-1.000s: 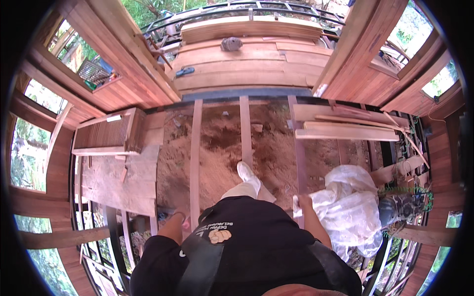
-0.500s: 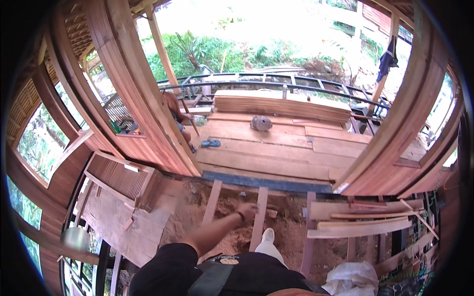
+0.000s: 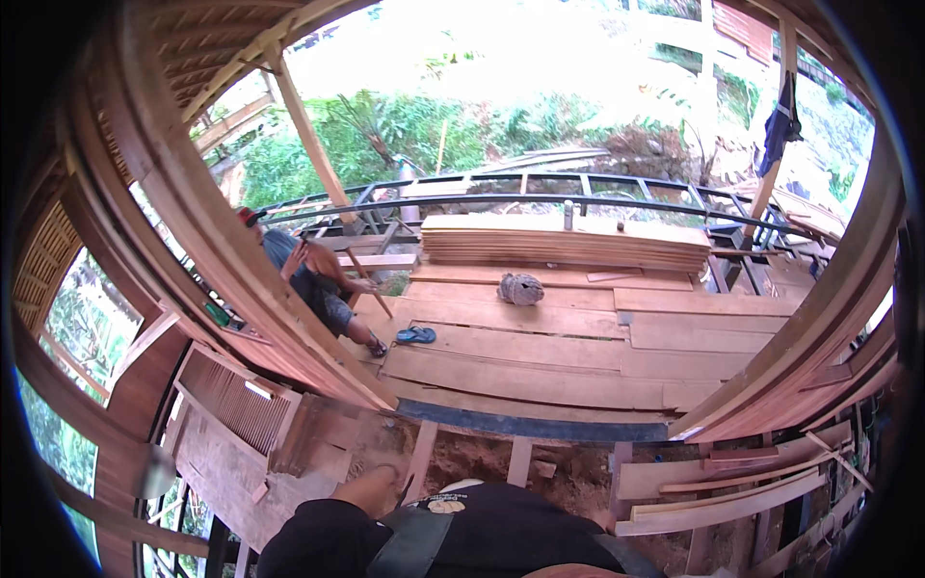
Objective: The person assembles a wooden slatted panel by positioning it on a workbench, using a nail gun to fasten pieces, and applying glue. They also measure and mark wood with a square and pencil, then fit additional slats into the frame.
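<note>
A: Head view: left hand point(image 3: 378, 479) reaching down to the floor joist point(image 3: 420, 460) over bare earth; grip hidden, cannot tell.
B: Right hand out of sight. Advising keeping footing on joists.

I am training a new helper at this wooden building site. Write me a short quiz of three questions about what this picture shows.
1. True or false: the stack of planks lies on the deck, close to the black railing.
2. What colour is the sandal beside the seated person? A blue; B red; C yellow.
3. Which of the wearer's own hands shows at the lower edge, next to a floor joist over bare soil?

Key: 1 true. 2 A. 3 the left hand.
</note>
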### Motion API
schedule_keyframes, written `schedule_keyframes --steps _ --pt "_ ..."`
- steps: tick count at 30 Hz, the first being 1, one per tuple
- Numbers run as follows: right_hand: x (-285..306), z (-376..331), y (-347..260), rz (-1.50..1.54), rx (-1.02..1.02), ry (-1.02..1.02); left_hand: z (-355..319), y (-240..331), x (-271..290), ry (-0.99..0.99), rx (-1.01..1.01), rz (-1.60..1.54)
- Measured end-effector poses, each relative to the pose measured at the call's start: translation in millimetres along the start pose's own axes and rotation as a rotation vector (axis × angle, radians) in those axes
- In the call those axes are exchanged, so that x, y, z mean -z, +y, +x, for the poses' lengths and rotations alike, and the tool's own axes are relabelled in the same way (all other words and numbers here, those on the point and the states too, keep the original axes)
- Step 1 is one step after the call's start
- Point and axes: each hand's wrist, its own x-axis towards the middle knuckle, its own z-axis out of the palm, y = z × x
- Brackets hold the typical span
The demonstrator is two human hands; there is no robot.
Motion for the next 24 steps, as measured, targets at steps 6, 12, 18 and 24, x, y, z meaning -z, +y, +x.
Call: schedule_keyframes --steps 6,12,18,24 --pt "31.2 22.1 -86.8 0.525 0.040 0.170 12.9 4.5 21.6 0.006 0.088 0.572" --pt "15.2 54.0 -47.0 0.455 -0.185 0.189 116.9 110.3 65.9 -0.095 -0.062 0.561" --pt "8.9 51.3 -25.2 0.531 -0.334 0.306 262.9 342.3 147.9 0.047 -0.216 0.279" --pt "38.3 43.2 -173.8 0.607 -0.295 0.502 321.8 560.3 269.0 0.039 -0.289 -0.435"
